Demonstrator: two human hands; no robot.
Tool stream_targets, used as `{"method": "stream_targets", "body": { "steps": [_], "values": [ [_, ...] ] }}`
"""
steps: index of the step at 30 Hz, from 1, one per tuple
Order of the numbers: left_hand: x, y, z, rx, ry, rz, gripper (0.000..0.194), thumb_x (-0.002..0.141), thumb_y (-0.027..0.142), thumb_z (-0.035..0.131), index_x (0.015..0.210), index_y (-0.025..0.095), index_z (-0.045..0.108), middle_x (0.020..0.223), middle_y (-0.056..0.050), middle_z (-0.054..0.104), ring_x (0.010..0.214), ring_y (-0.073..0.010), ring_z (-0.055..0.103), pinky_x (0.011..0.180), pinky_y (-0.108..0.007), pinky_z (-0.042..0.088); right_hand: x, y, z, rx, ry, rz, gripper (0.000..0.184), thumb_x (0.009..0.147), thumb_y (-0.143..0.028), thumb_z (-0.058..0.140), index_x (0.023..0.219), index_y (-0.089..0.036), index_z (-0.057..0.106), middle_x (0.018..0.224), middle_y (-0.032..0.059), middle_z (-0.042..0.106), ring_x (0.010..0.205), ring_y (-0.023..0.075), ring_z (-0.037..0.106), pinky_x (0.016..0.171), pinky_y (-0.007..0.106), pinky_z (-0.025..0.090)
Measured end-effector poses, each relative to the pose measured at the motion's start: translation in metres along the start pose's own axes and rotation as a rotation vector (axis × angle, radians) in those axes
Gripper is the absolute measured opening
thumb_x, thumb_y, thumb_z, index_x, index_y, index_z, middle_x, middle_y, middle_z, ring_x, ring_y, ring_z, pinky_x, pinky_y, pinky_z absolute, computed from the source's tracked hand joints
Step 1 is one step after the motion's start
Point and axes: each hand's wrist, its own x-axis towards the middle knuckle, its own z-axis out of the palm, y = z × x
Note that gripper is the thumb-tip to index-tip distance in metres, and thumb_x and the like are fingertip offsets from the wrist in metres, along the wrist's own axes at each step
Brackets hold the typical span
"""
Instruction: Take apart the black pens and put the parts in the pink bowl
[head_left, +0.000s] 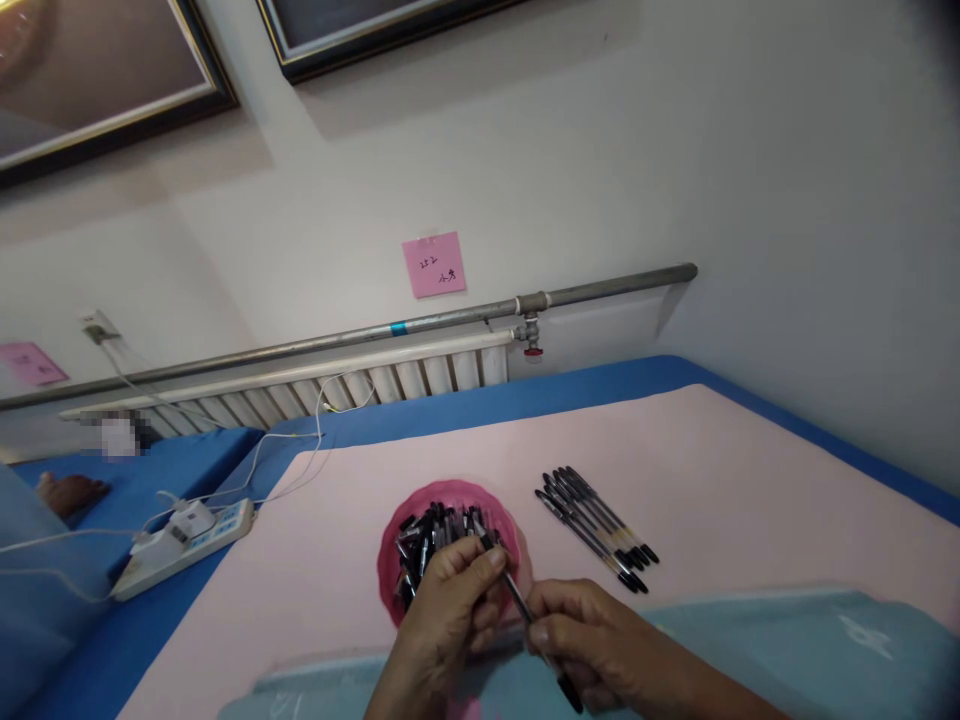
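Between my two hands is a pen (pixel 517 597) with a black end piece at its lower right tip. My left hand (pixel 452 598) pinches its upper part, right over the pink bowl (pixel 384 570). Lower down, the fingers of my right hand (pixel 581 640) are closed around the barrel. Inside the bowl lies a jumble of black pen parts (pixel 427 545), partly hidden by my left hand. To the right of the bowl, several assembled pens (pixel 596 525) with black ends lie side by side on the pink sheet (pixel 720 470).
A teal cloth (pixel 765 630) runs along the near edge. At left, a white power strip (pixel 217 535) with plugged-in chargers and loose cables sits on the blue surface. Another person's hand (pixel 71 495) rests farther left. A radiator (pixel 420 375) and pipe (pixel 615 287) line the wall.
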Motion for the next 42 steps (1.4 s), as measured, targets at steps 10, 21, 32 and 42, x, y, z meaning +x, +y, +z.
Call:
{"method": "stream_targets", "body": {
  "steps": [10,21,32,42],
  "values": [
    [0.003,0.001,0.001,-0.057,0.120,0.119,0.036,0.064,0.046,0.068,0.071,0.014,0.052,0.044,0.010,0.036,0.030,0.0002,0.023,0.029,-0.014,0.015,0.003,0.001,0.001,-0.321,0.156,-0.171,0.010,0.069,-0.025,0.049,0.061,-0.019,0.045,0.050,-0.0075,0.038,0.043,0.0053,0.035,0.041,0.018,0.025],
    [0.002,0.004,-0.005,-0.180,0.077,0.187,0.029,0.068,0.037,0.068,0.075,0.011,0.060,0.047,0.009,0.033,0.034,0.0003,0.024,0.030,-0.012,0.020,0.000,0.005,0.003,0.013,0.049,-0.071,0.018,0.062,-0.029,0.061,0.061,-0.017,0.048,0.043,-0.0098,0.041,0.033,0.0020,0.029,0.036,0.016,0.017],
    [0.003,0.005,-0.002,-0.202,0.132,0.218,0.033,0.064,0.040,0.070,0.073,0.010,0.060,0.044,0.010,0.032,0.031,0.0005,0.025,0.028,-0.012,0.021,0.006,0.015,0.007,0.121,0.024,-0.110,0.024,0.063,-0.036,0.064,0.061,-0.014,0.054,0.049,-0.0035,0.053,0.043,0.0063,0.043,0.045,0.020,0.031],
    [0.004,0.006,0.000,-0.205,0.144,0.224,0.034,0.062,0.040,0.072,0.074,0.010,0.060,0.043,0.010,0.033,0.031,0.0002,0.027,0.028,-0.012,0.022,0.006,0.015,0.007,0.179,0.019,-0.089,0.019,0.061,-0.030,0.063,0.060,-0.015,0.051,0.049,-0.0035,0.053,0.043,0.0067,0.046,0.045,0.020,0.030]
  ]
}}
